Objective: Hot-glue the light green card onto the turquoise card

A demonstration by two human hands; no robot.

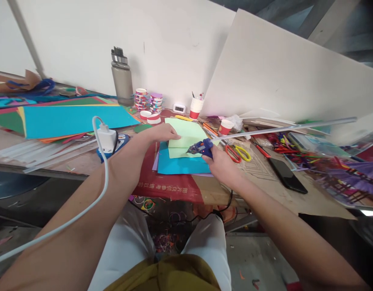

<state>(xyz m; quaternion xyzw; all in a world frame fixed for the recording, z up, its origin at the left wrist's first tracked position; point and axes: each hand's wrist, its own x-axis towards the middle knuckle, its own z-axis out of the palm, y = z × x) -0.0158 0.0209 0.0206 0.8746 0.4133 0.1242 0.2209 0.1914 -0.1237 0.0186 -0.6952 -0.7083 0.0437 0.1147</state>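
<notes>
My right hand [221, 163] is wrapped round a blue hot glue gun [204, 148], with a long clear glue stick [283, 128] poking out of its back end. The gun's nozzle points left, over pale green paper [186, 128] that looks folded or layered. Pinched at the left edge of that green paper is my left hand [165, 132], thumb and fingers closed on it. Under the green paper lies a bright blue sheet [177, 166], with a purple sheet's edge peeking out beneath. Whether glue is coming out is too small to tell.
Scissors [242, 153], a phone [288, 176] and paper cups [196, 107] lie or stand to the right and behind. On the left are coloured sheets [77, 119], clear glue sticks [47, 151], a bottle [122, 76] and a plugged-in charger [107, 138] whose white cable crosses my left forearm.
</notes>
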